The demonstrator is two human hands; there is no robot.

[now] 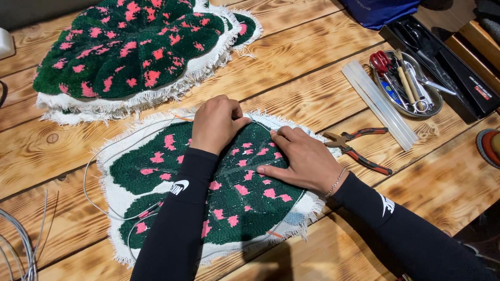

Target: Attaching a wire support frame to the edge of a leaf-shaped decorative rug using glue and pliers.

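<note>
A flat tufted leaf-shaped piece (156, 166), dark green with pink spots and a frayed white border, lies on the wooden table (302, 57). A thin grey wire (99, 203) loops along its left and lower edge. My left hand (214, 124) is curled in a fist at the piece's top edge, fingers pinched on the wire or the border there; which one is hidden. My right hand (304, 158) rests flat on the green pile at the right, fingers pointing left.
A stack of thicker tufted leaves (130, 47) sits at the back left. Orange-handled pliers (359, 148) lie beside my right hand. Clear glue sticks (380, 104), a metal tray of tools (409, 83), a black box (458, 73) and loose wire coils (21, 244) surround the work.
</note>
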